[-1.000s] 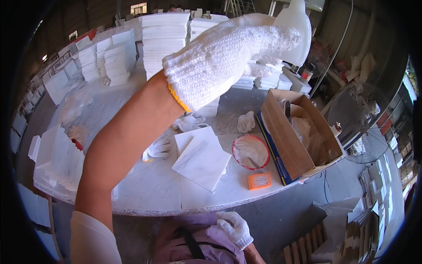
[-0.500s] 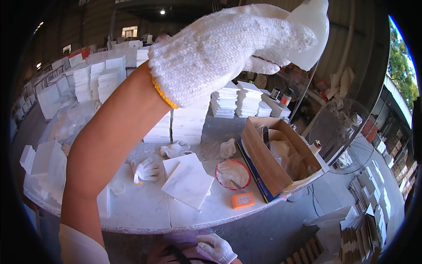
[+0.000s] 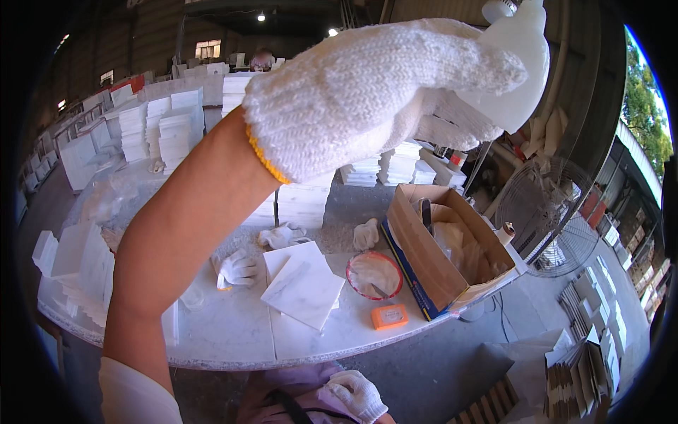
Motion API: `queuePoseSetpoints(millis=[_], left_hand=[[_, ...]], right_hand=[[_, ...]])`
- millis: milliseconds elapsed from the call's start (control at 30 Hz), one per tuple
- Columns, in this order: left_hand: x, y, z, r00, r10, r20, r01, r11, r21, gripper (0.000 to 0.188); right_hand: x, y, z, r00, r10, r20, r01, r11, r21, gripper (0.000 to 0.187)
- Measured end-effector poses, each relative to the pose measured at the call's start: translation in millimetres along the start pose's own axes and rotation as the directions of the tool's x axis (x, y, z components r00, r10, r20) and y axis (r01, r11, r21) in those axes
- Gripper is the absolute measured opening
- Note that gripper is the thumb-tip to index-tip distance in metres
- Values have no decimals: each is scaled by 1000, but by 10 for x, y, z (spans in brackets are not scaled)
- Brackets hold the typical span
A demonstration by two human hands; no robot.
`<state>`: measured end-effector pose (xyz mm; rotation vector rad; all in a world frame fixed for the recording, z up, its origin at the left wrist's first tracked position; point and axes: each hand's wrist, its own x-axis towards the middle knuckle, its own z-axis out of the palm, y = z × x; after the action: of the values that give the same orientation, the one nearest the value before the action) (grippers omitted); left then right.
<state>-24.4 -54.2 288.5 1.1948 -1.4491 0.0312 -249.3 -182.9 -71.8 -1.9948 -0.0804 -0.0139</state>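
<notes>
My left hand, in a white knitted glove with a yellow cuff edge, is raised high and wrapped around a translucent white plastic bottle. The glove covers part of the bottle, and its top reaches the picture's upper edge. Below the table's front edge, my right hand, also gloved, rests by my lap. Its fingers are loosely bent and nothing shows in them. On the table between them lie white grey-veined marble tiles, overlapping at angles. Beside these are a red-rimmed bowl of pale paste with a tool in it and an orange box.
An open cardboard box holding plastic bags stands at the table's right. Loose gloves lie left of the tiles. Tile stacks rise behind, and more slabs stand at left. A caged fan stands beyond the box.
My left hand and the bottle have moved slightly right and down, showing more of the bottle's top. My right hand has shifted a little to the right. The table things stay put.
</notes>
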Motion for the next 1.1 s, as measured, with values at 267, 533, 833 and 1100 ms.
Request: queuePoseSetpoints(millis=[267, 533, 833, 1100], left_hand=[[-301, 445, 460, 886, -429, -174, 375, 886, -273, 38], [-1563, -444, 173, 842, -420, -340, 257, 865, -432, 50], [-3722, -881, 683, 191, -554, -810, 447, 784, -431, 56], [-4274, -1177, 1142, 37, -364, -931, 692, 681, -239, 36]], right_hand=[[-42, 571, 110, 992, -127, 18, 126, 992, 21, 31], [98, 536, 88, 979, -65, -194, 78, 995, 60, 20], [358, 337, -200, 942, 245, -231, -218, 967, 135, 34], [802, 391, -498, 920, 205, -335, -167, 976, 138, 20]])
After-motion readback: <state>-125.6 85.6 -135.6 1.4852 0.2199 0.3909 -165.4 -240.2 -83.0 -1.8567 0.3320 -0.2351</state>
